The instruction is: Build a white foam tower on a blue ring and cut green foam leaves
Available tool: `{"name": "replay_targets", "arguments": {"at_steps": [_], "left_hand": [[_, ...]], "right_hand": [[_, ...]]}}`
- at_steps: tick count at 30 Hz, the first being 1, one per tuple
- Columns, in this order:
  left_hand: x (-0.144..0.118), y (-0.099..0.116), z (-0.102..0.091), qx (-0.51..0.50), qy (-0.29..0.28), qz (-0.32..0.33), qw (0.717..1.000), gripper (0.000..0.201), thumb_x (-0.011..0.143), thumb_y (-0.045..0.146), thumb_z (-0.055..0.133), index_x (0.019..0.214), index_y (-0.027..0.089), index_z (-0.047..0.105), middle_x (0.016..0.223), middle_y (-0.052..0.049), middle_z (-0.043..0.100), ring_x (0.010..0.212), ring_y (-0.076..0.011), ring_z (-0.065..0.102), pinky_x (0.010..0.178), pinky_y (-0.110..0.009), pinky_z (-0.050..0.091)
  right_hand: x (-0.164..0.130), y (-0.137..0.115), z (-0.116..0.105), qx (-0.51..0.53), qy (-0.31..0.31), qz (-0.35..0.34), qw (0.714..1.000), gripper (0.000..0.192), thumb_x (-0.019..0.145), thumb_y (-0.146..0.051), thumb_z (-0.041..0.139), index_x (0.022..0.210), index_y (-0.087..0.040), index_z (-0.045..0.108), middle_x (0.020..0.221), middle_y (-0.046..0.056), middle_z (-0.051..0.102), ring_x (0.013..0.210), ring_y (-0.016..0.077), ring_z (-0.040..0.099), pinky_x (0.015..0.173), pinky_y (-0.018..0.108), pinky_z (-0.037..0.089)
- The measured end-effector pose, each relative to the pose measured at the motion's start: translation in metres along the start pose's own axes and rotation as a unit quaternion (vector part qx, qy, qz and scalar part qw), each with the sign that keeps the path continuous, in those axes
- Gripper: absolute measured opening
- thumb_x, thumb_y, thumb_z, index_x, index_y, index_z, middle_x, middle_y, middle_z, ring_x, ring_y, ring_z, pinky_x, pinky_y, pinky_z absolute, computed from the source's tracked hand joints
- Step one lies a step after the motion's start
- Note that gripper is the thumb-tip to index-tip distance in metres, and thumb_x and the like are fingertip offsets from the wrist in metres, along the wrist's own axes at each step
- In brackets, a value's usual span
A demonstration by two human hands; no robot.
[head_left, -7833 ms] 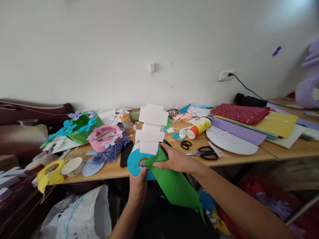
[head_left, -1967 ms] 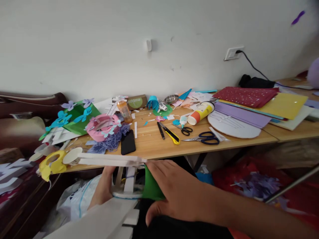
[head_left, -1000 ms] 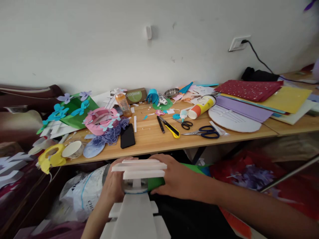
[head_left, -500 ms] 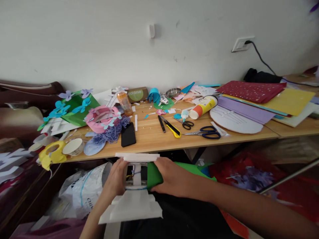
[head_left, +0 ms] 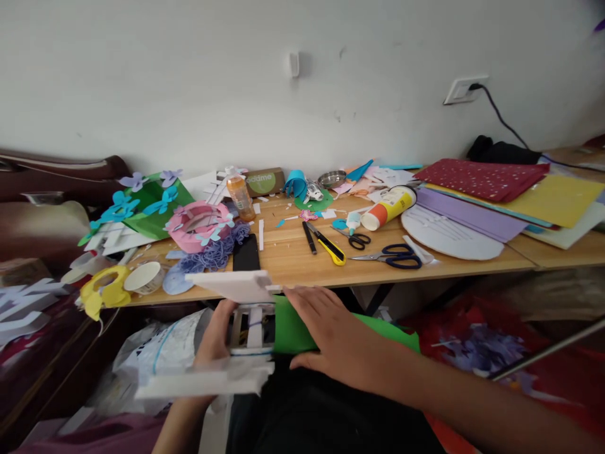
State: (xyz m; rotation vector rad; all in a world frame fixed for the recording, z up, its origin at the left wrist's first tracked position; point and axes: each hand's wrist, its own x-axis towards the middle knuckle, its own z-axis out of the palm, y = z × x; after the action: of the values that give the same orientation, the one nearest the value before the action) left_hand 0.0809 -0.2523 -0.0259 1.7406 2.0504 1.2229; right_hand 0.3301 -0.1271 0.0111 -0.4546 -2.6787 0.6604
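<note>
Above my lap I hold a white craft frame (head_left: 256, 329), apparently of foam board or card. An open middle with thin cross strips shows between its flaps. One white flap (head_left: 234, 285) sticks out toward the table; another (head_left: 208, 381), blurred, lies on my side. My left hand (head_left: 215, 340) is closed around the frame's left end, its fingers partly hidden. Green paper (head_left: 289, 331) covers the right part of the frame. My right hand (head_left: 326, 331) grips this covered part, fingers over the far edge and thumb on the near side.
On the wooden table (head_left: 293, 270) lie navy-handled scissors (head_left: 399, 256), a yellow cutter (head_left: 331, 249), a black pen (head_left: 309, 238), a phone (head_left: 246, 253) and a glue bottle (head_left: 353, 222). Coloured sheets (head_left: 477, 180) are stacked right. Paper crafts and a pink ring (head_left: 198, 228) stand left.
The white frame has shifted left and turned, its far flap now overlapping the phone's lower end. My right hand has flattened out over the green paper, more of which shows beside the frame.
</note>
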Motion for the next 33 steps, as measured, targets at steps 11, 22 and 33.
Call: {"name": "replay_targets", "arguments": {"at_steps": [11,22,33], "left_hand": [[-0.009,-0.005,0.005,-0.082,-0.009,-0.096,0.992,0.1,0.059,0.044,0.087,0.144,0.025,0.039,0.142,-0.015,0.056,0.132,-0.0379,0.052,0.112,-0.058,0.039],[0.01,0.02,0.002,-0.068,-0.134,-0.161,0.975,0.028,0.069,0.04,0.072,0.089,0.022,0.072,0.093,-0.006,0.078,0.091,-0.0289,0.073,0.093,-0.042,0.056],[0.022,0.016,-0.006,-0.122,-0.207,-0.112,0.964,0.034,0.071,0.04,0.079,0.1,0.023,0.078,0.101,-0.007,0.078,0.094,-0.0322,0.072,0.089,-0.044,0.057]], "right_hand": [[0.006,-0.001,-0.014,0.008,-0.023,-0.009,1.0,0.074,0.087,-0.041,0.075,0.145,-0.006,0.047,0.143,0.017,0.054,0.132,0.0298,0.05,0.115,0.042,0.039],[0.025,0.005,-0.001,0.041,-0.06,-0.003,0.997,0.07,0.086,-0.043,0.073,0.143,-0.01,0.049,0.141,0.018,0.055,0.129,0.0317,0.053,0.11,0.043,0.041],[0.032,0.019,-0.006,0.115,-0.095,0.045,0.988,0.081,0.075,-0.043,0.08,0.144,-0.015,0.047,0.141,0.017,0.056,0.125,0.0324,0.056,0.105,0.046,0.045]]}}
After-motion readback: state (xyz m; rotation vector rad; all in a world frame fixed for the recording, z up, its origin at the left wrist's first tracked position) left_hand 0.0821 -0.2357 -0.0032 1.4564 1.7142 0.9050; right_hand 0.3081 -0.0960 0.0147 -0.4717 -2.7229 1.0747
